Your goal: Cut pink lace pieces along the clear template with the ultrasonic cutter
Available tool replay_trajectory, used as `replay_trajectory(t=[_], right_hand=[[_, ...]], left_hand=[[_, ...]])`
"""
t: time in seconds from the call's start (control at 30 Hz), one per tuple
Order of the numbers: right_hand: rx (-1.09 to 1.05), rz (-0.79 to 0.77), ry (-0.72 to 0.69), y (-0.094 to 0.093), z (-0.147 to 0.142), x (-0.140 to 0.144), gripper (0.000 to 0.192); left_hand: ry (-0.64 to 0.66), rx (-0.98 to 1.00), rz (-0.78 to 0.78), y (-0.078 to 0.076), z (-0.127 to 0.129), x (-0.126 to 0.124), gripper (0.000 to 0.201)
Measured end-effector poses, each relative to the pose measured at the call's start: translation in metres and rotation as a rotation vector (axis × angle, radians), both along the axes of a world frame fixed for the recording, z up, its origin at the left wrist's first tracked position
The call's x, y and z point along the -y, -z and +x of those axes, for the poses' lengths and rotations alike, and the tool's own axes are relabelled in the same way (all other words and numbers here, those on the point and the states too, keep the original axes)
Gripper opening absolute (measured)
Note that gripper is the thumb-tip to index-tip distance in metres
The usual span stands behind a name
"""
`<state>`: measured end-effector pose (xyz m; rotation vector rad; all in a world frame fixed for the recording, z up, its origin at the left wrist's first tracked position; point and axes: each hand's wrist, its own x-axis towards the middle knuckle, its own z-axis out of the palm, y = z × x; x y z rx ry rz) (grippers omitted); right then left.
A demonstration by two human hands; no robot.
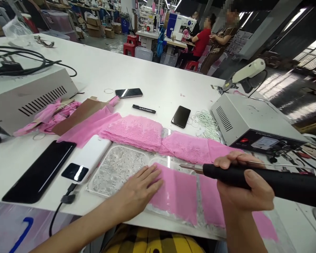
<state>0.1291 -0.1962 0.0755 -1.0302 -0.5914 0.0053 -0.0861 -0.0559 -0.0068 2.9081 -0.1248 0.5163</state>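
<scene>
**Pink lace strip under hot cutter, front of bench**

Pink lace strip (173,191): flat on a clear plate (116,168) at the near bench (158,80) edge, seemingly to be cut on a hard surface.
Left hand (139,191): open, palm pressed on the strip's left end, pinning it.
Right hand (239,186): clenched around black cutting tool (265,179), metal tip low over the strip, just right of the left hand.
Beyond: lace stack (137,131), control box (252,123), phones (181,116).

- Bare table (152,79) lay open towards the far edge, beyond the marker (144,109) and two phones (181,116).
- Grey control boxes (249,123) blocked the left and right edges.
- A power bank (88,158) and dark tablet (39,172) crowded the near-left edge.
</scene>
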Motion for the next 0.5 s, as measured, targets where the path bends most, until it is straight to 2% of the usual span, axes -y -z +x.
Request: replay_trajectory(t=[0.13, 0.23, 0.33, 0.5], right_hand=[[-0.019, -0.028, 0.073, 0.005, 0.019, 0.034, 0.021], [-0.026, -0.058, 0.108, 0.011, 0.028, 0.051, 0.022], [-0.029, -0.063, 0.111, 0.014, 0.032, 0.059, 0.023], [-0.039, -0.042, 0.054, 0.016, 0.031, 0.062, 0.020]], left_hand=[[0.031, 0.008, 0.012, -0.009, 0.007, 0.012, 0.053], [0.095, -0.062, 0.006, -0.019, 0.023, 0.030, 0.045], [0.140, -0.128, 0.004, -0.023, 0.043, 0.050, 0.038], [0.151, -0.168, 0.005, -0.019, 0.065, 0.069, 0.042]])
